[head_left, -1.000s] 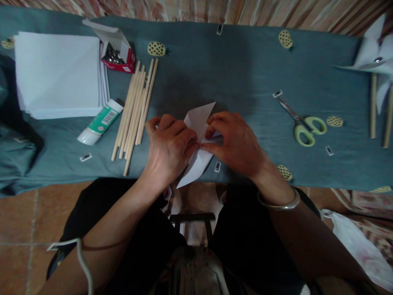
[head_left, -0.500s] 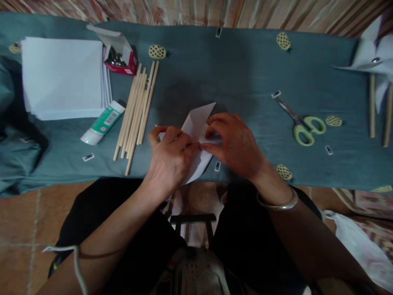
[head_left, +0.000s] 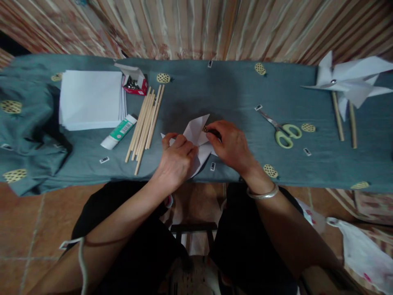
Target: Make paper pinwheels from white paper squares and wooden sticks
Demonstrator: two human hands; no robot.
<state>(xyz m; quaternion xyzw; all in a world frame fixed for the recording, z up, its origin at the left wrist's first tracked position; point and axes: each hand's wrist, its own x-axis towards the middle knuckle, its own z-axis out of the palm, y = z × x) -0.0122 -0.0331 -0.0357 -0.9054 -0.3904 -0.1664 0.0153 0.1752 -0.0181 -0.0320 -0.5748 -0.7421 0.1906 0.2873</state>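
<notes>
A white paper pinwheel (head_left: 195,128), partly folded, lies near the front edge of the cloth-covered table. Over its lower left part, my left hand (head_left: 176,160) is closed, with fingers bunched at the middle where the folds meet. My right hand (head_left: 231,143) curls at the pinwheel's right side, thumb and forefinger drawn together at a paper edge. Its other fingers are tucked in, and the exact contact is partly hidden. One pointed blade sticks up between the hands, and another tip shows left of my left hand.
Left of the hands lie several wooden sticks (head_left: 144,125), a glue tube (head_left: 118,132), a paper stack (head_left: 90,100) and an open red box (head_left: 135,84) of small metal pieces. Green-handled scissors (head_left: 284,133) lie to the right. Finished-looking pinwheels (head_left: 346,82) on sticks are farther right.
My right hand has drawn slightly back from the pinwheel's middle toward its right side. My left hand stays on the paper. The camera view has tilted up and shifted.
</notes>
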